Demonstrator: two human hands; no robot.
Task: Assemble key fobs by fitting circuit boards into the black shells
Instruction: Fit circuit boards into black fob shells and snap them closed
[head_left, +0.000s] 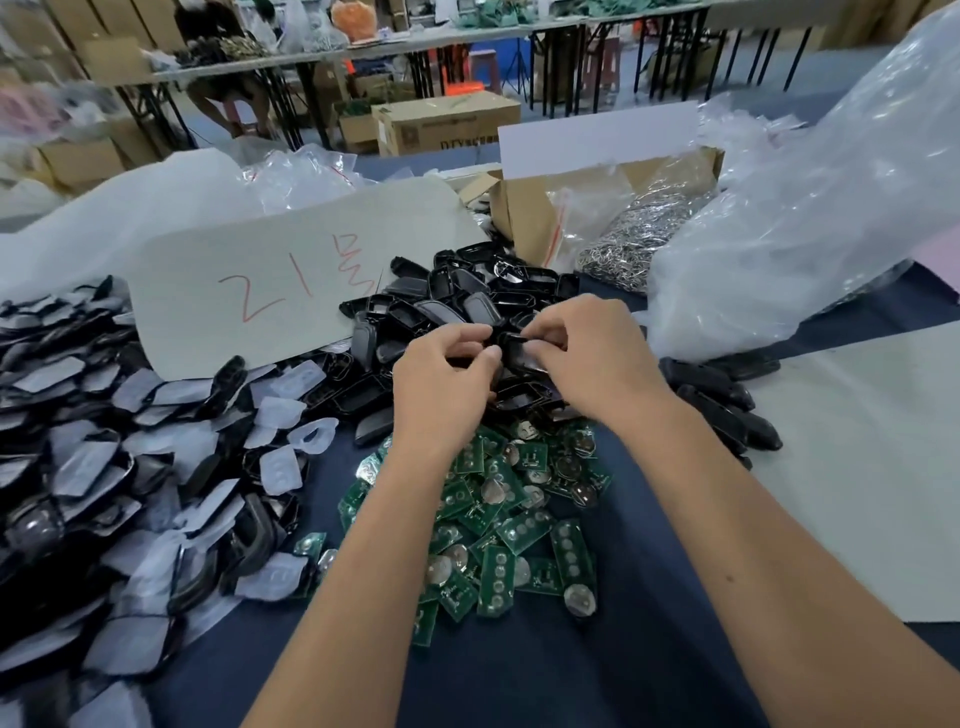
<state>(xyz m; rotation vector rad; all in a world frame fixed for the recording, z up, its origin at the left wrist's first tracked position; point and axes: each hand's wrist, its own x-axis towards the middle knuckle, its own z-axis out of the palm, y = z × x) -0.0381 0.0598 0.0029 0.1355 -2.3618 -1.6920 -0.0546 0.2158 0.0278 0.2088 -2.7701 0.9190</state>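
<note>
My left hand (444, 384) and my right hand (587, 353) meet over the middle of the table, both pinching one black shell (511, 347) between their fingertips. Whether a board sits inside it is hidden by my fingers. Behind and under my hands lies a heap of empty black shells (457, 296). In front of my wrists, green circuit boards with coin cells (509, 525) lie in a loose pile on the dark blue cloth.
A large heap of black shell halves with translucent button pads (104, 467) fills the left. Closed black fobs (727, 405) lie at right. A grey card marked in red (270, 280), a cardboard box of metal rings (639, 234) and clear plastic bags (810, 208) stand behind.
</note>
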